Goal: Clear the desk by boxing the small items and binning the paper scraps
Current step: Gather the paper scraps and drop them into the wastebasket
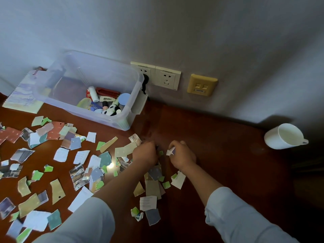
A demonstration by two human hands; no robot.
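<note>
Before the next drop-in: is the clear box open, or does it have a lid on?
Open. The clear box has no lid across its rim, and the small items lie uncovered on its floor.

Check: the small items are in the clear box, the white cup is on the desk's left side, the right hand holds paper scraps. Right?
No: in the head view the white cup is on the right side of the desk. The small items are in the clear box; the right hand holds paper scraps.
</note>
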